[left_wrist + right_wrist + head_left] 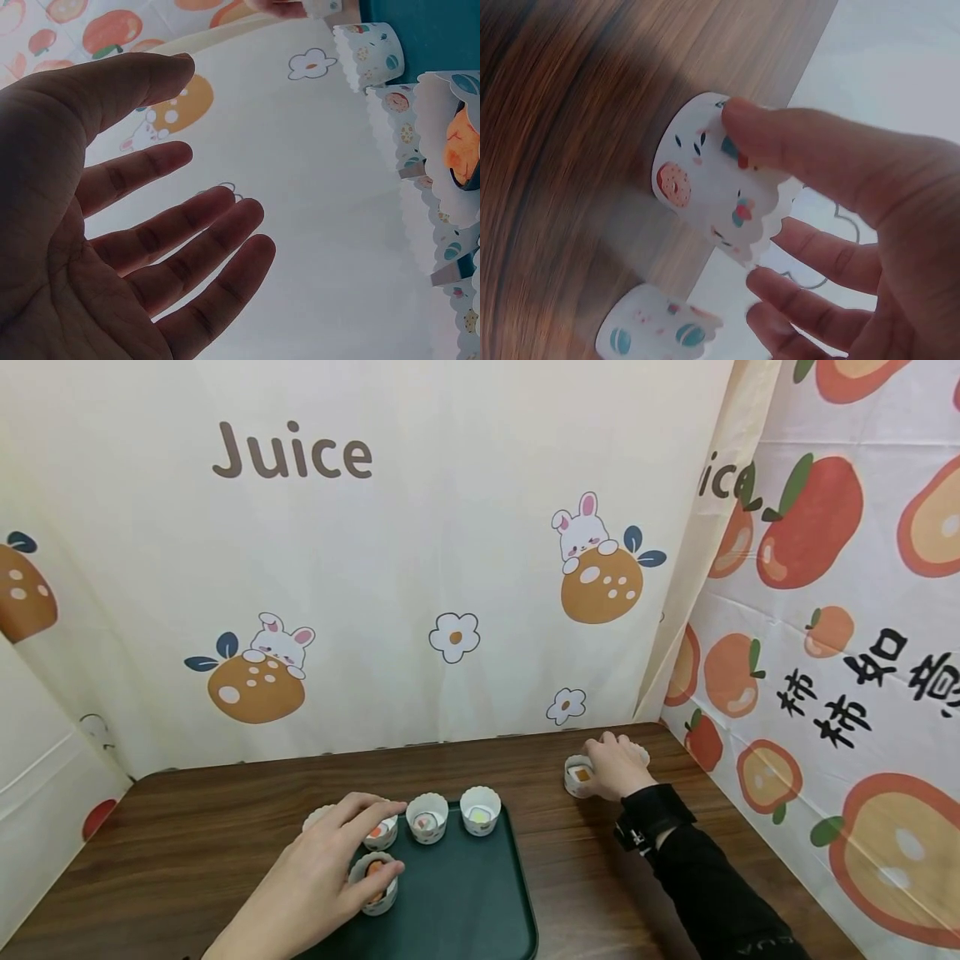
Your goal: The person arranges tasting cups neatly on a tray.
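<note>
At the back right of the table, my right hand (618, 767) pinches a patterned paper baking cup (705, 180), thumb on its side and fingers by the scalloped rim. In the head view this cup (576, 777) holds something small and brownish. Another paper cup (652, 330) stands just right of it, mostly hidden behind the hand in the head view. My left hand (318, 864) hovers over the tray's left side with fingers spread and nothing in its grasp. Beneath its thumb is a cup with an orange piece (463, 146) inside.
A dark green tray (457, 893) lies on the wooden table (202, 835). Along its back edge stand several cups, including one with a pale green item (480, 814) and one with a pinkish item (426, 820). Printed curtains (450, 543) border the table behind and right.
</note>
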Tool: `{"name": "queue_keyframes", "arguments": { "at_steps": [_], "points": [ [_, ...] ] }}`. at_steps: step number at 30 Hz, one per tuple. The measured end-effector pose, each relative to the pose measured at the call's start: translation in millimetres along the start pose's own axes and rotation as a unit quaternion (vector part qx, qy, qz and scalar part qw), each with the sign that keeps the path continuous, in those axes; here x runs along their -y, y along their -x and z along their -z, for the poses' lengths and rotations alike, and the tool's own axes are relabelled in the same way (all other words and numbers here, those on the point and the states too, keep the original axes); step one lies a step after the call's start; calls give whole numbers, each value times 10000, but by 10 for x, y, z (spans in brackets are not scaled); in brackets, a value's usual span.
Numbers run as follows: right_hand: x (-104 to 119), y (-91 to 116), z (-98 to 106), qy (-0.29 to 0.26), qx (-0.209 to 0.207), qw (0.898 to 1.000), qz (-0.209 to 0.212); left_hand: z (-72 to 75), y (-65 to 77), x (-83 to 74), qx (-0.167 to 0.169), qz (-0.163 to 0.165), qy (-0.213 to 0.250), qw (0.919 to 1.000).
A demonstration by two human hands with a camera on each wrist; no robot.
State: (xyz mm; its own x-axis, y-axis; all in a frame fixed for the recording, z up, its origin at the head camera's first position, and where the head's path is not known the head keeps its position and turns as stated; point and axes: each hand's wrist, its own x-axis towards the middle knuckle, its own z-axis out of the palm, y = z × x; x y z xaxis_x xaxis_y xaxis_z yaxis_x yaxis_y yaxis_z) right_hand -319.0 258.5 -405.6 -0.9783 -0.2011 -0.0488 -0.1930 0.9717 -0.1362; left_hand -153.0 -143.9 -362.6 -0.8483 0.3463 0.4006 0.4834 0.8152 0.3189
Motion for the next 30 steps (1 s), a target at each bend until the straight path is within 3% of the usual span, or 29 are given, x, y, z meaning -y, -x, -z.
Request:
{"name": "queue_keyframes", "arguments": {
  "at_steps": [6,12,20,30],
  "points": [
    [23,-24,-42,-750,350,9966,-29,6,5,1,47,-13,128,9999],
    [11,-45,-125,-943,362,9946,-237,6,4,8,-50,-148,97,9998],
    [25,13,-195,-827,-41,9964,-208,9,8,23,-25,-79,114,9999],
    [63,132,-201,-1126,-395,9928,-53,20,-4,67,78,31,212,9997]
  ]
}}
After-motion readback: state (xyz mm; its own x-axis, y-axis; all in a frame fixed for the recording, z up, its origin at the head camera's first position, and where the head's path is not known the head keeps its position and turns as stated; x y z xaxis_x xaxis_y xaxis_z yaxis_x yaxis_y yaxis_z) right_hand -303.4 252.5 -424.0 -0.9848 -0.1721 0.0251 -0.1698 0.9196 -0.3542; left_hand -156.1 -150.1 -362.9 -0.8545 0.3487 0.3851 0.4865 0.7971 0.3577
